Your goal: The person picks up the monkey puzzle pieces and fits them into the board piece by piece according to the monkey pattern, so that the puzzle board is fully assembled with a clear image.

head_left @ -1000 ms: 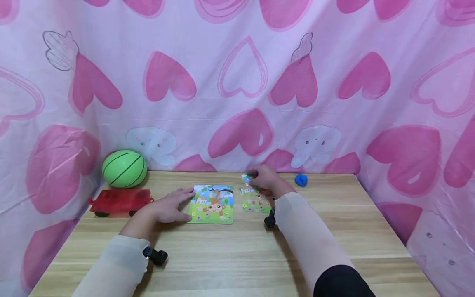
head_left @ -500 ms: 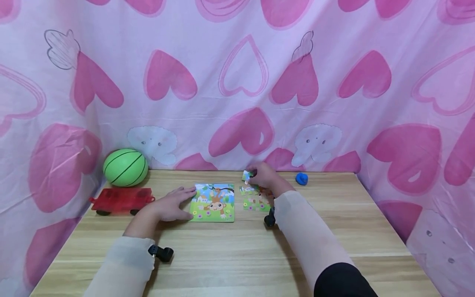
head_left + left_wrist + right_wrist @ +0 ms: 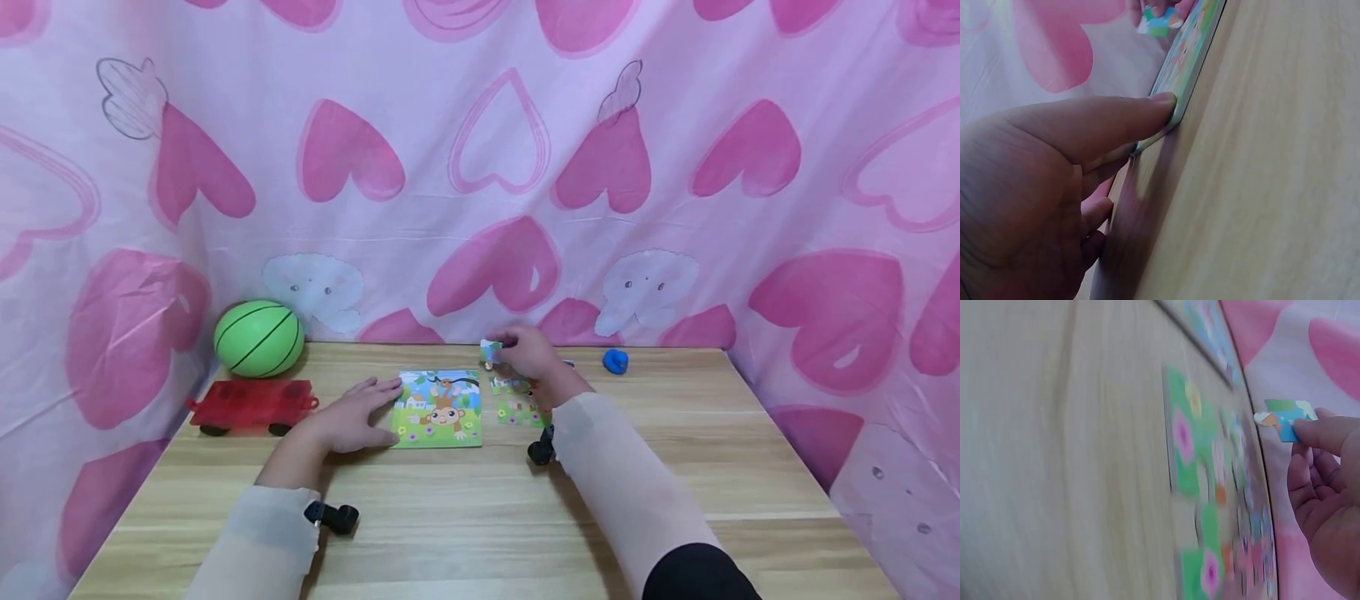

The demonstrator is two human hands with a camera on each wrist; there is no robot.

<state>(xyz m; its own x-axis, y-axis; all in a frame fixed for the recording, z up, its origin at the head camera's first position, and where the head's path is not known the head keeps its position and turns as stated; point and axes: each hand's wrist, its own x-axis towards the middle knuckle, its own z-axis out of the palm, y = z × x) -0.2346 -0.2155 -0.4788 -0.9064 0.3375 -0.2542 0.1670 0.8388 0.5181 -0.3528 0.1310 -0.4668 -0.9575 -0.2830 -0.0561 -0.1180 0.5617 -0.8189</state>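
Note:
My left hand (image 3: pixel 349 422) rests at the left edge of a square monkey picture puzzle board (image 3: pixel 441 410). In the left wrist view its straight thumb (image 3: pixel 1141 115) presses on the board's near corner, and the other fingers reach along the side. My right hand (image 3: pixel 529 353) pinches a small jigsaw puzzle piece (image 3: pixel 1286 417), blue with green and white, between thumb and fingers, held up off the table beyond the board's upper right corner. Below that hand lie several more puzzle pieces (image 3: pixel 519 407), partly hidden by the right hand and wrist.
A green ball (image 3: pixel 259 338) sits at the back left, behind a red toy wagon (image 3: pixel 253 406). To the right of the right hand is a small blue lump (image 3: pixel 616 361). A pink heart-print curtain (image 3: pixel 495 133) hangs behind the wooden table (image 3: pixel 450 517).
My right hand has lifted the puzzle piece and carried it a little left, towards the board. The left hand stays at the board's edge. The head view has shifted slightly.

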